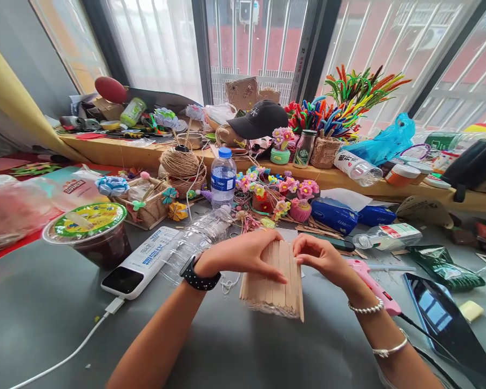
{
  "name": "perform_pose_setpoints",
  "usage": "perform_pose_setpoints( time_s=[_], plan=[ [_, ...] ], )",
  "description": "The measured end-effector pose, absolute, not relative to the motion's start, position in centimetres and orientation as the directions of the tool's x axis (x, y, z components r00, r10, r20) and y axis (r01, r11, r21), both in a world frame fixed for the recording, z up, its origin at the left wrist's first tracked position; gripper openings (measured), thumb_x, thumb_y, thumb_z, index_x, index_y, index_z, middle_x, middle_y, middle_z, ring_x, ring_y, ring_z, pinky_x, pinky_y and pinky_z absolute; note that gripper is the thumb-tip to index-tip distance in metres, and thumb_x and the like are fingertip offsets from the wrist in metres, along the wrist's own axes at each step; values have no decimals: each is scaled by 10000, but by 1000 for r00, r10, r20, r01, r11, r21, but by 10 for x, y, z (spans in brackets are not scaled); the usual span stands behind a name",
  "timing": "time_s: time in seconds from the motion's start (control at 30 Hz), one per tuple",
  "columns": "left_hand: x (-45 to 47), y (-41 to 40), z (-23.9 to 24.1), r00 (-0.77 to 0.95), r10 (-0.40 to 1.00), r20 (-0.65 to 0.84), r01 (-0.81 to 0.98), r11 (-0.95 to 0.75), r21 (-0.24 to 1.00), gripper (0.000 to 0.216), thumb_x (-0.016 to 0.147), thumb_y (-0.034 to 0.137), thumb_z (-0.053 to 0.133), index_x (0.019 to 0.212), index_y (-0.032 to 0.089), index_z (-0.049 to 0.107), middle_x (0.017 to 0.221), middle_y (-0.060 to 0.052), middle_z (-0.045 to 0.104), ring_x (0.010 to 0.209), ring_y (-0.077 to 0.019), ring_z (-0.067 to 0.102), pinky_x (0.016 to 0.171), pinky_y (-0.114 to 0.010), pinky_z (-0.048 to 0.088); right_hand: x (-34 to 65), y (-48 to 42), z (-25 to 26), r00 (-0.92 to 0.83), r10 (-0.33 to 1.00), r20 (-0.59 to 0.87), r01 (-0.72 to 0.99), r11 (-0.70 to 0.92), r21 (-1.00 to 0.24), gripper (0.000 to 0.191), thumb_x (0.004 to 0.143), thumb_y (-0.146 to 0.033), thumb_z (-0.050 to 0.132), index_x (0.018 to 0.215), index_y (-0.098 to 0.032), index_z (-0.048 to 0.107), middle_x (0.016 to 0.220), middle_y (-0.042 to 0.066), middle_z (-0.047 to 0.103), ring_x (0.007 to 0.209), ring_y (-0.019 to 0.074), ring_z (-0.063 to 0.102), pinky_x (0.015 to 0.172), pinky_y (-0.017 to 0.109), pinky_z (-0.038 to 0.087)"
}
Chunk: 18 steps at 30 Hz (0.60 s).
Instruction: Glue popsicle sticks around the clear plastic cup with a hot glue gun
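Observation:
A flat bundle of wooden craft sticks (273, 283) lies in a clear wrapper on the grey table, at centre. My left hand (243, 253), with a black dotted watch on its wrist, lies over the bundle's upper left, its fingers pressed on the sticks. My right hand (322, 256), with silver bracelets on its wrist, pinches the top right end of the sticks with curled fingers.
A pink glue gun (368, 281) lies just right of my right hand, a dark tablet (441, 319) beyond it. Left are an empty plastic bottle (194, 237), a white power bank (141, 262) and a lidded cup (89, 232). Pipe-cleaner flowers (283, 194), twine and a water bottle (222, 178) crowd the back.

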State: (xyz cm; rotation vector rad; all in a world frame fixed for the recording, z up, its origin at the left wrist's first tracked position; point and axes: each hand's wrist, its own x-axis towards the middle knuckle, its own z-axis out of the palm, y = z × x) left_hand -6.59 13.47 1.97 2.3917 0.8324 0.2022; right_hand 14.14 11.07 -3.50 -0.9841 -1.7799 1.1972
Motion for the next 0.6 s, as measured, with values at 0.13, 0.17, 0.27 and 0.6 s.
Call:
perform_pose_setpoints(
  time_s=[0.13, 0.17, 0.27, 0.6],
  plan=[
    [-68, 131, 21, 805, 592, -38, 489, -627, 607, 645, 574, 488, 684, 1089, 184, 442, 1038, -50, 535, 897, -199, 497, 688, -244, 369, 144, 111, -36, -435, 883, 179, 139, 262, -955, 186, 694, -324, 627, 687, -165, 529, 759, 8, 508, 734, 117, 487, 657, 241, 414],
    [-69, 131, 22, 811, 583, -41, 486, -635, 600, 622, 580, 480, 684, 1076, 184, 452, 1027, -49, 537, 890, -198, 496, 685, -242, 368, 144, 110, -35, -447, 875, 186, 128, 269, -955, 189, 691, -323, 630, 673, -165, 529, 754, 7, 506, 735, 117, 487, 656, 241, 415],
    [-70, 131, 25, 832, 553, -36, 472, -673, 570, 530, 605, 442, 682, 1024, 185, 485, 991, -36, 542, 872, -187, 489, 681, -235, 358, 144, 107, -30, -476, 858, 194, 131, 288, -949, 178, 694, -310, 630, 656, -164, 536, 774, 14, 512, 756, 119, 491, 659, 238, 418],
    [-72, 132, 33, 893, 449, 39, 363, -768, 528, 254, 705, 314, 635, 866, 156, 517, 823, 2, 546, 749, -130, 477, 642, -198, 344, 142, 96, -7, -516, 814, 266, 393, 501, -772, 158, 720, -322, 606, 687, -176, 554, 832, 36, 554, 788, 131, 520, 721, 264, 430]
  ],
)
